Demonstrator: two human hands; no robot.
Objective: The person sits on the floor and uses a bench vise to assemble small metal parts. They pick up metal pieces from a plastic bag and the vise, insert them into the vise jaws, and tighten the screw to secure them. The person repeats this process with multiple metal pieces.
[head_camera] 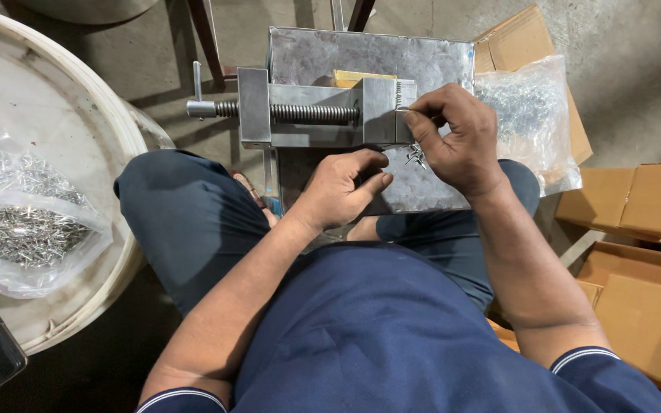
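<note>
Nearest to the camera are the person's dark blue shirt and the two bare forearms that reach forward over the knees.

At the far left, a clear plastic bag full of small silver metal pins (21, 222) lies on a round white drum lid (78, 122). The bag is soft and open at the top, and the pins inside are loose and many.

Going right, a grey steel bench vise with a threaded screw and a handle (300, 115) sits on a scratched grey metal plate (369, 57), which serves here as the desk. Behind the vise, a small yellow block (353, 76) shows near the far edge of the plate.

The left hand (342, 187) rests at the near edge of the plate, fingers curled in narrow; whether it holds anything, I cannot tell.

The right hand (457, 138) is at the right end of the vise. Its fingers pinch one thin silver pin (403, 111) against the vise, and a few spare pins (416, 157) stick out under the palm. I judge such pins to be light, stiff, smooth and a little slippery, with sharp ends, so they are best taken by the middle of the shaft between thumb and forefinger.

At the right edge of the plate lies a second clear plastic bag of shiny metal pieces (533, 115), on brown cardboard boxes (636, 229).
</note>
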